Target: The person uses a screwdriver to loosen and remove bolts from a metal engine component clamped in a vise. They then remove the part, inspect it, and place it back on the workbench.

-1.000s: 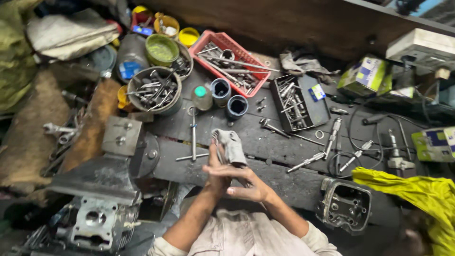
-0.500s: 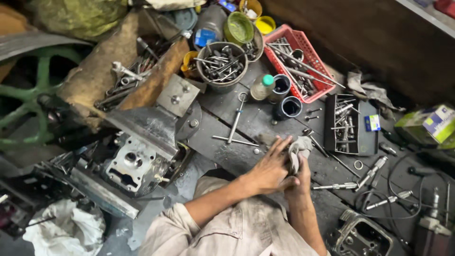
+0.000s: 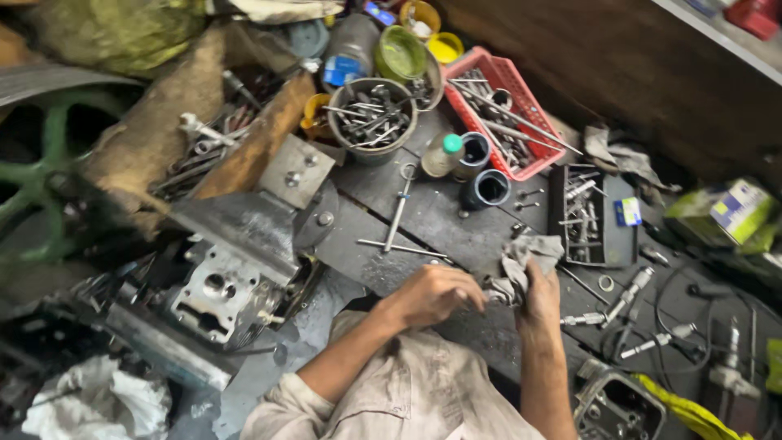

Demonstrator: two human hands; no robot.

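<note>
Both my hands meet over the dark greasy workbench, wrapped in a grey rag. My left hand closes its fingers on the rag's lower bunch. My right hand grips the rag from the right side, thumb up. Whatever may be inside the cloth is hidden. A long metal wrench and a thin rod lie on the bench just beyond my left hand.
A red basket of long tools, a round tin of bolts, two dark cylinders and a black socket tray sit at the back. An engine head lies at left, spark plugs at right, white cloth bottom left.
The view has swung left and tilted, so the bench now runs diagonally. My hands stay joined on the rag, kneading it slightly closer to my body.
</note>
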